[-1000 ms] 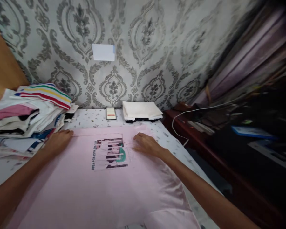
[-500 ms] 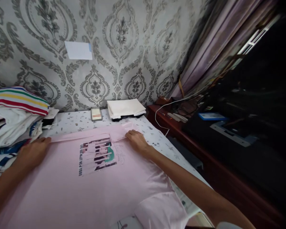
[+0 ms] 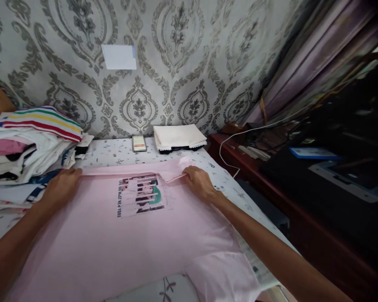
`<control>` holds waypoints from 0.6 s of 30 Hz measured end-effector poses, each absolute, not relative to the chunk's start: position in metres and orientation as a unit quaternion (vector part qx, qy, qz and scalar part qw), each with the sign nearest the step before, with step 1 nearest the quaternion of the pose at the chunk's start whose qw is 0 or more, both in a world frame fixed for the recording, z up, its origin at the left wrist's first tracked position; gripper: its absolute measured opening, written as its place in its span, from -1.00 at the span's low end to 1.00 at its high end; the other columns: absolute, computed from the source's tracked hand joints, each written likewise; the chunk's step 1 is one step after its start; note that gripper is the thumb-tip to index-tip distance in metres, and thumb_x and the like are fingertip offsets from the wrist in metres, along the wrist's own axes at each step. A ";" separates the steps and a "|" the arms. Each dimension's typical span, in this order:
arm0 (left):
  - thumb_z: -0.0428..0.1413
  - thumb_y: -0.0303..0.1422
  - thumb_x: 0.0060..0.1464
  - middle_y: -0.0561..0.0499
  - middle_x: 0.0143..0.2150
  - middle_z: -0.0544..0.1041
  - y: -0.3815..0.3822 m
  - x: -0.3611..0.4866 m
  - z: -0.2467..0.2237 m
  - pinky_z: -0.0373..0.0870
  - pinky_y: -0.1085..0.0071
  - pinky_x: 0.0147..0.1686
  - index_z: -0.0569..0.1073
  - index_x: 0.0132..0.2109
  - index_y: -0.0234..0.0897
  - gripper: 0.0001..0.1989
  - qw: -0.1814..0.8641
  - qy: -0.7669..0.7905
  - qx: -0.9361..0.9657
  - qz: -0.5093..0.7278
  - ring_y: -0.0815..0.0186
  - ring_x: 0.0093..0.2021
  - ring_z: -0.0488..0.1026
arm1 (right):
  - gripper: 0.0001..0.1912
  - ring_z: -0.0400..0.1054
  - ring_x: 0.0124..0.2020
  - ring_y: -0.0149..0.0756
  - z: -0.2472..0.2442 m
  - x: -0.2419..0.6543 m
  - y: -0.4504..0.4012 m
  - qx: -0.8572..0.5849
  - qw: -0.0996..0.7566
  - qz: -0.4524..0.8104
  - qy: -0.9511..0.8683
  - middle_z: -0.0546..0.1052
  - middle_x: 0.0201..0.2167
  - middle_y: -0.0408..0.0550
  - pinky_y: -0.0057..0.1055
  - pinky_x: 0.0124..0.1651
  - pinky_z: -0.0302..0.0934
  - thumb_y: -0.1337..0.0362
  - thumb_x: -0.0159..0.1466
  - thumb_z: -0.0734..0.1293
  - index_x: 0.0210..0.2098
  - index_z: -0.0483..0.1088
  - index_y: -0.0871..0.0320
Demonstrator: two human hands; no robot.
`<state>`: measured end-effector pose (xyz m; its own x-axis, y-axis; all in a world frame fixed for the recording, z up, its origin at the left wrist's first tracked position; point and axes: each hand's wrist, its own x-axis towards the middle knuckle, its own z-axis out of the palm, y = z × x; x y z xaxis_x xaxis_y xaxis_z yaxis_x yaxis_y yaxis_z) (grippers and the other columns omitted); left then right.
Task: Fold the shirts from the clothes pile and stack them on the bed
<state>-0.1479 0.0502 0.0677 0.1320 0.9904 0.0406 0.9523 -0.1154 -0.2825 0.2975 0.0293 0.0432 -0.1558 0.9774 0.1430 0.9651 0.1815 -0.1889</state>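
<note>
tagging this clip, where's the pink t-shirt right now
In the head view, the pink T-shirt lies spread across the lower middle, on the patterned white sheet and right of the clothes pile, the left hand and right hand at its far end.

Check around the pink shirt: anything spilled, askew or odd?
No spill shows on the pink shirt. The white cable loops loosely at the edge of the dark red furniture; the clothes pile at left looks uneven, unlike the neatly folded white cloth.

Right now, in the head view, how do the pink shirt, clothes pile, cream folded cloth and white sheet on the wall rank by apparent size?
1. Pink shirt, nearest the camera
2. Clothes pile, cut off at left
3. Cream folded cloth
4. White sheet
</note>
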 end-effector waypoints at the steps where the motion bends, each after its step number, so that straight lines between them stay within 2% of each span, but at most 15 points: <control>1: -0.19 -0.58 0.22 -0.31 0.04 0.54 0.050 -0.150 0.065 0.47 0.16 -0.10 0.47 0.03 -0.42 -0.60 0.117 -0.647 -0.749 0.081 0.03 0.04 0.51 | -0.72 0.39 -0.12 -0.20 0.044 0.298 0.028 -0.630 0.099 0.039 -0.769 0.56 -0.18 0.01 -0.38 -0.17 0.15 0.44 0.27 0.17 -0.20 0.50 0.14; 4: -0.23 -0.54 0.27 -0.31 0.10 0.52 0.049 -0.155 0.058 0.47 0.14 -0.09 0.46 0.07 -0.41 -0.58 0.114 -0.628 -0.765 0.088 0.02 0.08 0.49 | -0.78 0.39 -0.14 -0.21 0.049 0.301 0.027 -0.586 0.084 0.090 -0.801 0.57 -0.20 -0.02 -0.38 -0.15 0.15 0.37 0.28 0.21 -0.27 0.50 0.11; 8: -0.28 -0.46 0.33 -0.24 0.05 0.55 0.052 -0.159 0.057 0.46 0.10 -0.11 0.48 -0.01 -0.34 -0.57 0.098 -0.624 -0.767 0.115 0.01 0.03 0.51 | -0.81 0.41 -0.26 -0.26 0.050 0.312 0.042 -0.635 0.216 0.225 -0.707 0.57 -0.33 -0.11 -0.39 -0.18 0.18 0.21 0.30 0.28 -0.37 0.49 0.12; 11: -0.31 -0.37 0.35 -0.22 0.06 0.55 0.056 -0.160 0.056 0.46 0.08 -0.11 0.49 -0.01 -0.30 -0.53 0.091 -0.622 -0.770 0.111 0.00 0.04 0.52 | -0.81 0.41 -0.38 -0.34 0.047 0.324 0.072 -0.723 0.301 0.263 -0.564 0.52 -0.46 -0.13 -0.45 -0.29 0.19 0.27 0.32 0.29 -0.40 0.44 0.17; 14: -0.33 -0.31 0.34 -0.20 0.08 0.55 0.061 -0.158 0.053 0.45 0.09 -0.09 0.49 0.02 -0.27 -0.51 0.089 -0.634 -0.762 0.097 0.02 0.04 0.52 | -0.76 0.34 -0.55 -0.43 0.041 0.334 0.107 -0.770 0.306 0.291 -0.479 0.44 -0.56 -0.16 -0.48 -0.43 0.19 0.29 0.39 0.24 -0.39 0.41 0.23; 16: -0.34 -0.31 0.34 -0.21 0.07 0.55 0.063 -0.155 0.052 0.45 0.11 -0.10 0.48 0.03 -0.27 -0.49 0.090 -0.643 -0.755 0.089 0.02 0.03 0.53 | -0.75 0.34 -0.54 -0.45 0.038 0.336 0.125 -0.785 0.305 0.324 -0.430 0.46 -0.50 -0.15 -0.48 -0.44 0.25 0.21 0.41 0.26 -0.31 0.42 0.26; 18: -0.38 -0.30 0.34 -0.22 0.04 0.55 0.067 -0.153 0.052 0.45 0.11 -0.14 0.46 0.03 -0.28 -0.47 0.092 -0.650 -0.751 0.077 0.01 -0.01 0.53 | -0.73 0.41 -0.42 -0.42 0.035 0.336 0.137 -0.789 0.306 0.353 -0.398 0.51 -0.33 -0.10 -0.42 -0.35 0.36 0.13 0.40 0.29 -0.17 0.43 0.26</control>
<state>-0.1535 0.0669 0.0519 0.1444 0.9895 0.0042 0.9611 -0.1392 -0.2386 0.3358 0.1373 0.0345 0.4335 0.8449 -0.3133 0.4128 -0.4953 -0.7644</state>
